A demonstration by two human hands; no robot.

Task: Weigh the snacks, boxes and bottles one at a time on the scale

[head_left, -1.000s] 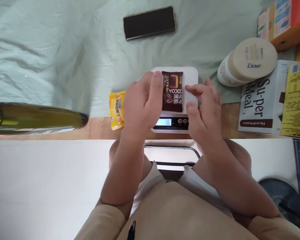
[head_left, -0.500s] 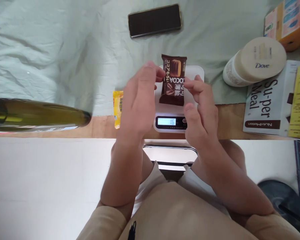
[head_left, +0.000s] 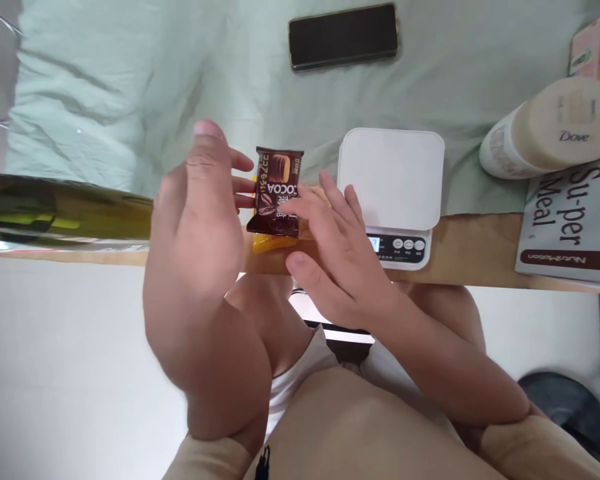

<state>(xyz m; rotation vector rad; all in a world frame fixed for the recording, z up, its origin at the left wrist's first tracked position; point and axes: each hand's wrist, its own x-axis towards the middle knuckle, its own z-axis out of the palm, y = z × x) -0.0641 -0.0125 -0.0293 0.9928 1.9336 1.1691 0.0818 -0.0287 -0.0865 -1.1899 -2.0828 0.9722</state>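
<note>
A brown cocoa biscuit packet [head_left: 275, 190] is left of the white kitchen scale [head_left: 391, 177], just above a yellow snack packet [head_left: 269, 243] that it mostly hides. My right hand [head_left: 337, 257] holds the brown packet by its right edge, index finger lying across its front. My left hand [head_left: 200, 220] is raised close to the camera, fingers spread, with its fingertips at the packet's left edge and the thumb well apart. The scale's platform is bare and its display [head_left: 374, 244] is partly hidden by my right hand.
A black phone [head_left: 343, 35] lies on the pale green cloth [head_left: 105, 87] at the back. A Dove jar [head_left: 550, 130] lies on its side at the right above a Su-per Meal box [head_left: 570, 220]. A dark green bottle [head_left: 55, 207] lies at the left along the wooden edge.
The brown packet was lifted off the scale and carried left, to over the yellow packet. Both hands moved left with it, and the view shifted left too.
</note>
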